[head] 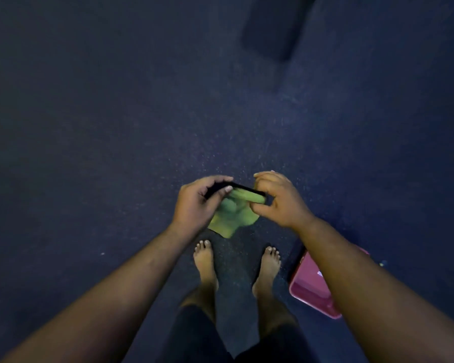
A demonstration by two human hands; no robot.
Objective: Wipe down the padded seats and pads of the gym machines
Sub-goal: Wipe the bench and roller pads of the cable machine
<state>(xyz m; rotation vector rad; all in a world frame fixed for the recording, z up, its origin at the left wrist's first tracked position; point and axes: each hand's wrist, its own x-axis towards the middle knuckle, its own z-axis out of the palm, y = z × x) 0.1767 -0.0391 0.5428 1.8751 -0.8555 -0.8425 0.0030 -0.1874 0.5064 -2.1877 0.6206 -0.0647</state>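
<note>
My left hand point(197, 203) and right hand point(278, 200) each pinch an end of the green cloth point(231, 218), stretched crosswise between them, its slack hanging below.

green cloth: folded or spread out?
Partly bunched: green cloth hangs crumpled between left hand and right hand, top edge rolled.

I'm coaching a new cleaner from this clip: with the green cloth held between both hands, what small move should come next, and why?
Probably finish folding the green cloth into a flat pad. The left hand and right hand pinch its top edge in mid-air, with the rest hanging crumpled above the floor. It touches no pad yet; only a dark block lies ahead.
</note>
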